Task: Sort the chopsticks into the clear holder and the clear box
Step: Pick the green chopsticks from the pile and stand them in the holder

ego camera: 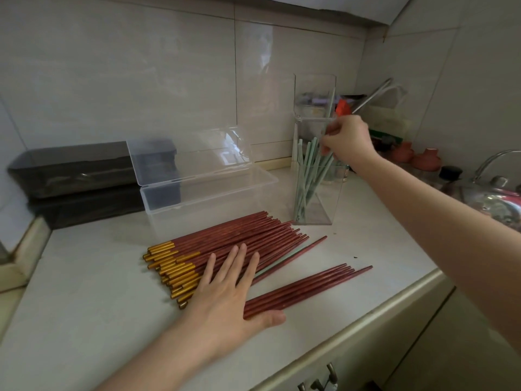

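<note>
Left hand (225,289): we press it flat, fingers straight, on the red chopsticks (239,238).
Clear box (203,204): just behind the red chopsticks, lid open.
Clear holder (335,198): behind-right of them.
Right hand (348,139): our arm is stretched there, pinching green chopsticks (306,176).

tiled wall (112,66): pale, glossy | countertop (84,320): white, metal-edged | cabinet (465,348): beige, under counter | handles (329,373): metal

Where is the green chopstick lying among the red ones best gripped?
Probably pinch the green chopstick from above on its exposed stretch right of the left hand; it lies flat between red chopsticks, near end hidden by that hand.
</note>
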### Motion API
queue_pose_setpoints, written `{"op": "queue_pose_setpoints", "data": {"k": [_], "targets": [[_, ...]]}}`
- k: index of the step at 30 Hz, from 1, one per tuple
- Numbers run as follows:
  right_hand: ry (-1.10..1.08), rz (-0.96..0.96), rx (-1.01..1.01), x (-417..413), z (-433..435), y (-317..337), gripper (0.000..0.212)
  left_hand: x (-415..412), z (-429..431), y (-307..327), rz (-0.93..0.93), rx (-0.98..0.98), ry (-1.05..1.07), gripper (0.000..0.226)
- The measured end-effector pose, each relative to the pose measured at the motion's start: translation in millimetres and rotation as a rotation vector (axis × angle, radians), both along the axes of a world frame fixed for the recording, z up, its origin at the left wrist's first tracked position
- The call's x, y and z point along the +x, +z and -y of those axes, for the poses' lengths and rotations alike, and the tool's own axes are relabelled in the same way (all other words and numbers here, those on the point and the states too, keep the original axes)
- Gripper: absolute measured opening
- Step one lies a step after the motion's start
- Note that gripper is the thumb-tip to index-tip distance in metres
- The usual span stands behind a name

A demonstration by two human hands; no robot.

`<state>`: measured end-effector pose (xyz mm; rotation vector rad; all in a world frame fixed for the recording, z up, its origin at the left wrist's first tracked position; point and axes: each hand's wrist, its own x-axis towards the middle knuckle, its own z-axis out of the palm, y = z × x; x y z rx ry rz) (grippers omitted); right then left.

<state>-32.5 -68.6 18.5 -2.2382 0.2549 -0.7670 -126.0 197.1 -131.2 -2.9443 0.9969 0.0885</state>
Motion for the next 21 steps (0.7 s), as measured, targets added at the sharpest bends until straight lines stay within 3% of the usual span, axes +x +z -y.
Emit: {"op": "queue_pose_setpoints", "data": {"k": [3, 9, 13, 15, 21], "targets": [[-0.032, -0.132, -0.066, 2, 2, -11, 0.007, 0, -1, -1, -0.001, -0.001, -0.001, 0.11], [0.009, 0.196, -0.174, -40, -16, -21, 0.016, 1, 1, 0, -0.01, 0.002, -0.003, 0.112], [0.478, -0.16, -0.437, -80, -47, -61, 0.013, 1, 0, 1, -0.01, -0.021, -0.001, 0.114], [0.639, -0.243, -0.579, -84, -55, -85, 0.01, 2, 0, 2, -0.009, -0.029, -0.001, 0.112], [0.731, -0.231, -0.788, -73, -63, -110, 0.011, 1, 0, 4, 0.002, -0.033, 0.005, 0.114]]}}
